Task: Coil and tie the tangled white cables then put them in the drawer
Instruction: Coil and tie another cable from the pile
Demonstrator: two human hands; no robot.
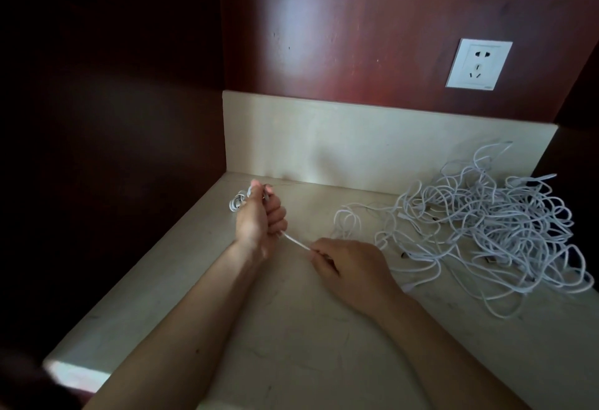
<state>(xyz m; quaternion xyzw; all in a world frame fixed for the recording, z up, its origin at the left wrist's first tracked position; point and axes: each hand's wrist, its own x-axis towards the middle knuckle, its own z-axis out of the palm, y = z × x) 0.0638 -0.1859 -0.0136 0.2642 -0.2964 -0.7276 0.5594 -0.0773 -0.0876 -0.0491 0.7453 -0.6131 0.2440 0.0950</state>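
My left hand (259, 218) is curled round a white cable, whose coiled loops (238, 202) stick out past the fist at the far left of the counter. A short taut stretch of that cable (296, 242) runs from the left fist to my right hand (348, 267), which pinches it between the fingertips. A big tangled pile of white cables (492, 228) lies on the right side of the counter, apart from both hands. No drawer is in view.
The pale stone counter (291, 328) has a low backsplash (356, 143) behind it. A dark wooden wall stands on the left and a reddish panel with a white wall socket (479, 64) at the back. Loose cable loops (348, 220) trail left from the pile.
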